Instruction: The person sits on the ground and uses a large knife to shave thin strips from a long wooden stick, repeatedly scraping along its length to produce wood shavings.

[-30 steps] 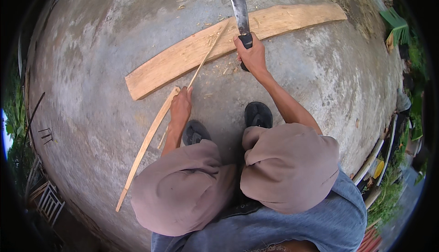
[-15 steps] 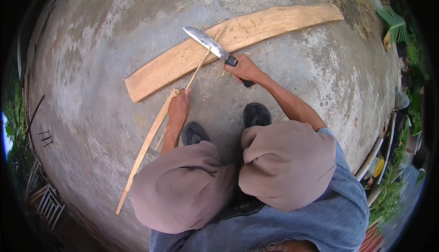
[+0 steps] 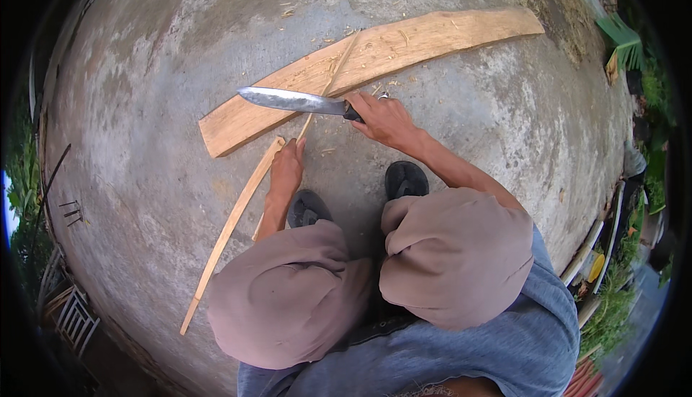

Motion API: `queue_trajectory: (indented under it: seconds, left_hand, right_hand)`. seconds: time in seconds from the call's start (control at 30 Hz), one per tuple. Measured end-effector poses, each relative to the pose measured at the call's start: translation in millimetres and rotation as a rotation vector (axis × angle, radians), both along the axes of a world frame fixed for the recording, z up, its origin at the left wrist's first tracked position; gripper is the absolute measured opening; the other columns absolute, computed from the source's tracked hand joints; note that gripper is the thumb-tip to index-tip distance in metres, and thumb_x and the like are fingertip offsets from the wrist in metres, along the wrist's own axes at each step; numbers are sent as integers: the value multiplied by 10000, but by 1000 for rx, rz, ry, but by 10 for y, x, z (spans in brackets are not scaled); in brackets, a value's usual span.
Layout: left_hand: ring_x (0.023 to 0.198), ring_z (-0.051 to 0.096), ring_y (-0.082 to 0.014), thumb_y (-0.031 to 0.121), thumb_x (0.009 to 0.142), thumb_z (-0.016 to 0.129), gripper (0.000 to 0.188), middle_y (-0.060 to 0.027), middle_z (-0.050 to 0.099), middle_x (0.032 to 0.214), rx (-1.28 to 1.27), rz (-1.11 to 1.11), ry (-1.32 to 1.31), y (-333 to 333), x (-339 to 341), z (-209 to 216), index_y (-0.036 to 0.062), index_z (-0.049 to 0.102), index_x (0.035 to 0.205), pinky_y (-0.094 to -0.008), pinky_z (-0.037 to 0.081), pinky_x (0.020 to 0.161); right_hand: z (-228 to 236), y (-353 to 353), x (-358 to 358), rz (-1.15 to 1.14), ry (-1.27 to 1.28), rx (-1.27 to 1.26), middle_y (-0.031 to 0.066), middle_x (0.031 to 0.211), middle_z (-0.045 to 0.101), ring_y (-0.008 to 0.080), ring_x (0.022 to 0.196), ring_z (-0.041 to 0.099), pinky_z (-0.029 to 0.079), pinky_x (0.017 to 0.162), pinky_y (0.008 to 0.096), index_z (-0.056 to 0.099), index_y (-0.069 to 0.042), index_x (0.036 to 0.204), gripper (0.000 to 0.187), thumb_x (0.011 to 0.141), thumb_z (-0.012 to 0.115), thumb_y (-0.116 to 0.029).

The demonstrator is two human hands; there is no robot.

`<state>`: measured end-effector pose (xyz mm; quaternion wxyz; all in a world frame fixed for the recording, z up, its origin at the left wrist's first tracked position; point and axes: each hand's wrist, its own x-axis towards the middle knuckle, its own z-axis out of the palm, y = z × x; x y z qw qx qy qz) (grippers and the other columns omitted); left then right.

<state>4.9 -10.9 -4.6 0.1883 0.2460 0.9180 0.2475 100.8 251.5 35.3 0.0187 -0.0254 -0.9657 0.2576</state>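
My right hand [image 3: 387,119] is closed round the black handle of a large knife [image 3: 290,100]. Its broad shiny blade points left and crosses over a thin wooden stick [image 3: 340,65]. My left hand [image 3: 287,170] grips that stick near its lower part, and the far end reaches over a thick wooden plank [image 3: 447,33] on the ground. Against the left hand's outer side is the top of a longer, wider wood strip [image 3: 229,228]; whether the hand touches it, I cannot tell.
Wood shavings [image 3: 389,52] are scattered on the plank and the stained concrete floor [image 3: 144,159]. My sandalled feet [image 3: 406,180] stand just this side of the plank. Plants [image 3: 623,40] and pale pipes [image 3: 582,254] line the right edge; a white rack [image 3: 76,319] stands lower left.
The knife has come down along the stick toward my left hand, its blade swinging from up-left to nearly level. My left hand has barely moved.
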Motion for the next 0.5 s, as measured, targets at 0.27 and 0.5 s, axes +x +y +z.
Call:
queue_trajectory:
  seconds: [0.27, 0.5]
  left_hand:
    - [938, 663, -544, 397, 1107, 470, 440, -331, 698, 938, -91, -6, -51, 77, -34, -12, 14, 670, 1026, -614, 512, 819]
    - [929, 654, -557, 375, 1105, 487, 419, -356, 681, 928, -62, 6, -42, 215, 13, 11, 0, 664, 1046, -615, 508, 797]
  right_hand:
    - [-42, 25, -14, -80, 18, -101, 232, 975, 712, 454, 845, 709, 560, 713, 555, 495, -47, 1138, 349, 936, 703, -242]
    - [-222, 156, 24, -213, -145, 27, 225, 982, 699, 457, 784, 704, 552, 654, 546, 476, -46, 1098, 375, 927, 719, -274]
